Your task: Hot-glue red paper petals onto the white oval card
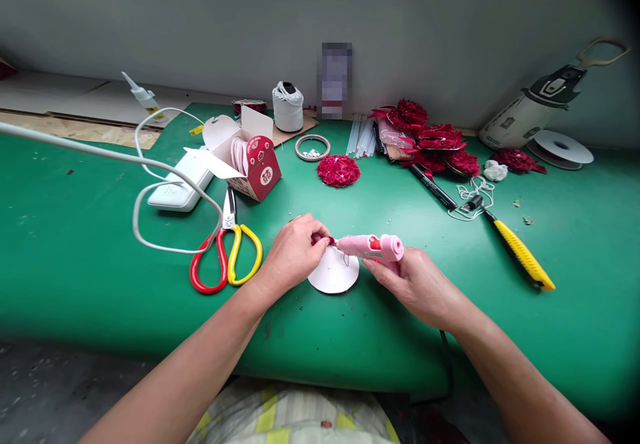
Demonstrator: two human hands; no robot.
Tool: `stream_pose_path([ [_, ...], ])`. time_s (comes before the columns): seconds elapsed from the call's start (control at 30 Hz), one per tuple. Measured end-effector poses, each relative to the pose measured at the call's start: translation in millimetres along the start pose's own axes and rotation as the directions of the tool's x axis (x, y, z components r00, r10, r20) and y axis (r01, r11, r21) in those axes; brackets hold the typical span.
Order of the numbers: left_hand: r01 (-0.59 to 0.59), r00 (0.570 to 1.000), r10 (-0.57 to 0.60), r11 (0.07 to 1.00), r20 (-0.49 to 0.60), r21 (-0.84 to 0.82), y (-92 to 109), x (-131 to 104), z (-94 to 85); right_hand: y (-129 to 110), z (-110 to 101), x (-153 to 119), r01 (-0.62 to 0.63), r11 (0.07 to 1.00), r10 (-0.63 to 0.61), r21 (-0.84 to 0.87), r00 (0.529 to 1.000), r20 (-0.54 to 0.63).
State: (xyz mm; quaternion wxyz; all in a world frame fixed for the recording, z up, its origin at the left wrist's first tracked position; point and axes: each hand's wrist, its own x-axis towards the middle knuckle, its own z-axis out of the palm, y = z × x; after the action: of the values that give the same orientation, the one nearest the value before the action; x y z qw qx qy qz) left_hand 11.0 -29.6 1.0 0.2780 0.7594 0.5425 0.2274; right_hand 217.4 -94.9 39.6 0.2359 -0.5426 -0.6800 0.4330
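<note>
In the head view my right hand [417,284] is wrapped round the handle of a pink glue gun [375,247]. Its nozzle points left and meets a small dark red piece of ribbon [330,241]. My left hand [297,251] pinches that ribbon piece between thumb and fingers. Below the nozzle a round white paper disc [333,274] lies on the green table, with small marks on its surface. The left fingers are over the disc's upper edge; whether they touch it I cannot tell. A ruffled red rosette [339,171] lies just beyond my hands.
Red-and-yellow scissors [227,251], a white power bank [181,181] with cable and an open red box [260,171] are at left. Several red rosettes [440,141], a black marker [433,187] and a yellow cutter [523,251] lie right. Glue sticks [361,136] and a thread spool [288,107] stand behind.
</note>
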Motion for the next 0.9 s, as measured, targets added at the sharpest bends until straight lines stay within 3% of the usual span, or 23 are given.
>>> stream_pose_path([
  [0.23,-0.001,1.0,0.001,1.0,-0.004,-0.016,-3.0,-0.2,1.4,5.1,-1.1,-3.7,-0.092,0.992,0.09,-0.085,0.995,-0.034],
  [0.9,-0.024,1.0,0.024,1.0,-0.003,-0.006,-5.2,0.0,2.2,4.3,-3.2,-1.3,-0.131,0.989,0.131,-0.07,0.991,-0.011],
])
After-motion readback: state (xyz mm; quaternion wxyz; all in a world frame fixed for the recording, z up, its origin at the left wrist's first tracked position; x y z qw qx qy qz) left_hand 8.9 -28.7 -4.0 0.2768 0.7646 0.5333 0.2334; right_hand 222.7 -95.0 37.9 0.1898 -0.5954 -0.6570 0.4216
